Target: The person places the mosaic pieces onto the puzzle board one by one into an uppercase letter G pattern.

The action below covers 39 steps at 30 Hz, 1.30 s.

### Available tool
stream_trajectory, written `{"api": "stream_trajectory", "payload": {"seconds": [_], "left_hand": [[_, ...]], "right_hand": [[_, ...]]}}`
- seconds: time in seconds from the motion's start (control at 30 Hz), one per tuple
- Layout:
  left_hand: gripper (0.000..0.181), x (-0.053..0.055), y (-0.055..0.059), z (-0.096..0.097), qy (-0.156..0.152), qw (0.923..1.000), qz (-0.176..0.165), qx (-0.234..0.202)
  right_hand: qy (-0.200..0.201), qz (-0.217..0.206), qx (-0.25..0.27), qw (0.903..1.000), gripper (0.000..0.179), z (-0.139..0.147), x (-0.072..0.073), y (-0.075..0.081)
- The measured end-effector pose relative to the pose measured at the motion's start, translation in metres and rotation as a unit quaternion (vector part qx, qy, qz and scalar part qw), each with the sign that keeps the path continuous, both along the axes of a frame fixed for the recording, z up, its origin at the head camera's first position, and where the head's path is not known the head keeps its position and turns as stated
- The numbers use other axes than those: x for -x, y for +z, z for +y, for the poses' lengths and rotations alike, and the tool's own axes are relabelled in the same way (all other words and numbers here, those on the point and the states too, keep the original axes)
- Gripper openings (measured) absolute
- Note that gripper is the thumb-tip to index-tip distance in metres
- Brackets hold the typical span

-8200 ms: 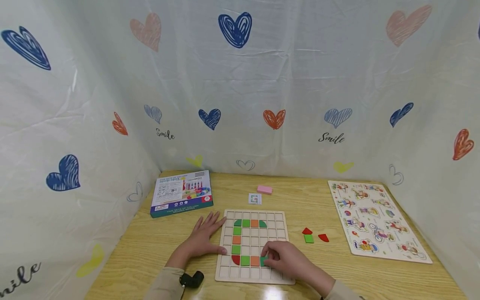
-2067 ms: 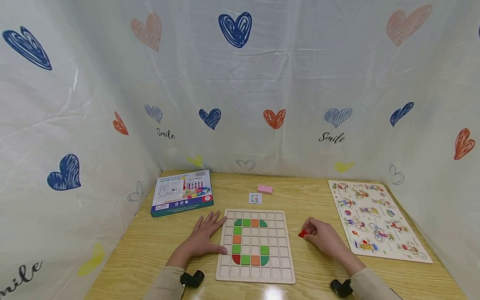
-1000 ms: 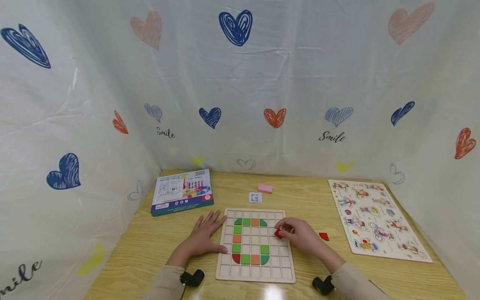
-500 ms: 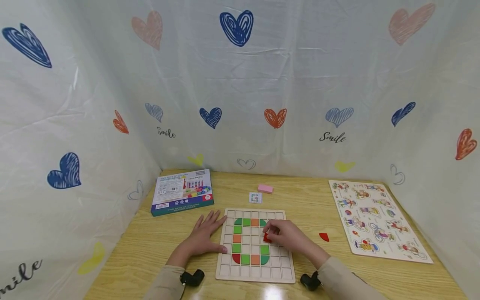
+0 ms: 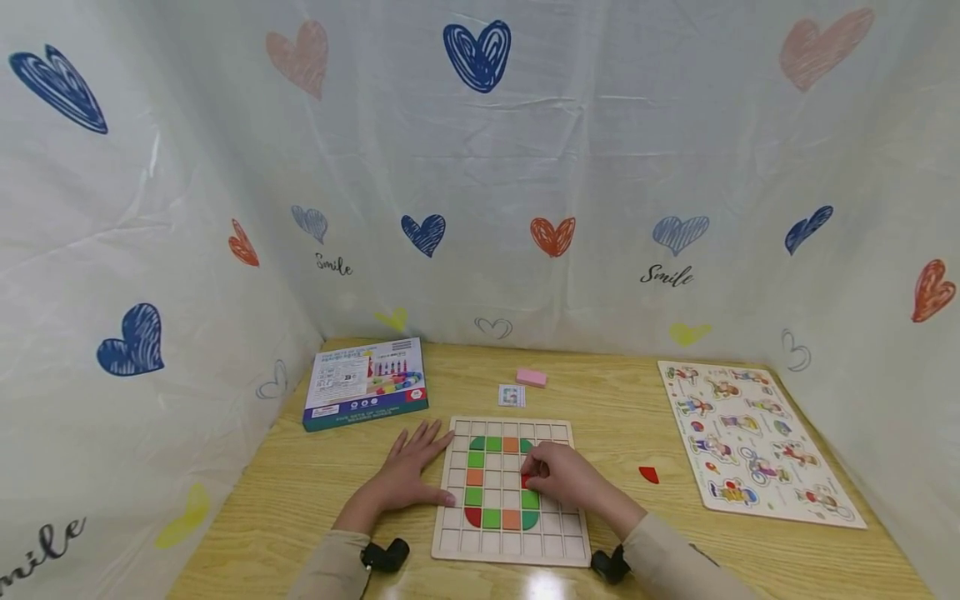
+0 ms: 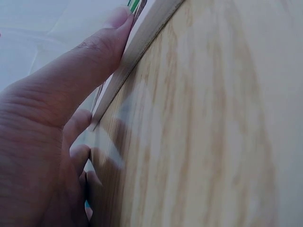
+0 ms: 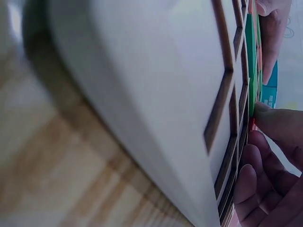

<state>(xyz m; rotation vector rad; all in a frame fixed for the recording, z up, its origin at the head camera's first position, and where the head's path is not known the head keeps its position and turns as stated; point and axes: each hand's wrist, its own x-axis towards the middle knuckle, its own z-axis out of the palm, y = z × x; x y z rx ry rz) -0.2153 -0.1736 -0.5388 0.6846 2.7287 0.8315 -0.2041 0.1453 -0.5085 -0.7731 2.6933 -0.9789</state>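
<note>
On the table lies a wooden grid board [image 5: 491, 546], with green, orange and red tiles forming a ring in its cells. My right hand [image 5: 564, 475] pinches a red tile [image 5: 527, 482] between thumb and fingers, down at the board in the ring's right column, just above a green square tile [image 5: 529, 500]. The right wrist view shows the red tile [image 7: 252, 124] as a sliver under the thumb. My left hand [image 5: 405, 477] lies spread, its thumb over the board's left edge and its index fingertip at the upper left edge.
A loose red quarter-circle tile [image 5: 649, 474] lies right of the board. Behind the board are a small pattern card [image 5: 512, 396] and a pink block [image 5: 531, 378]. A boxed toy [image 5: 366, 385] stands back left, and a picture puzzle board [image 5: 750, 437] lies at the right.
A dark green corner tile and a green square have been set into the ring's right side. My right hand took a red tile from the table and carried it left onto the board. Left hand unmoved.
</note>
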Motion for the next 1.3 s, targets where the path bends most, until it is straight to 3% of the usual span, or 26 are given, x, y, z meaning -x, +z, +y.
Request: {"api": "stream_trajectory", "payload": {"seconds": [0.4, 0.6, 1.0, 1.3], "left_hand": [[0.107, 0.002, -0.001, 0.000, 0.002, 1.0000, -0.006, 0.002], [0.106, 0.000, 0.001, 0.001, -0.002, 1.0000, -0.005, -0.005], [0.106, 0.000, 0.003, 0.002, 0.006, 0.9999, -0.013, 0.000], [0.106, 0.001, -0.002, 0.001, 0.007, 0.9999, -0.009, 0.004]], "right_hand": [[-0.011, 0.000, 0.016, 0.9998, 0.006, 0.005, -0.001, -0.006], [-0.046, -0.005, 0.025, 0.9986, 0.008, 0.019, -0.001, -0.008], [-0.109, 0.005, 0.020, 0.9938, 0.011, 0.068, -0.010, -0.007], [-0.173, 0.011, 0.011, 0.9848, 0.013, 0.115, -0.021, -0.002]]}}
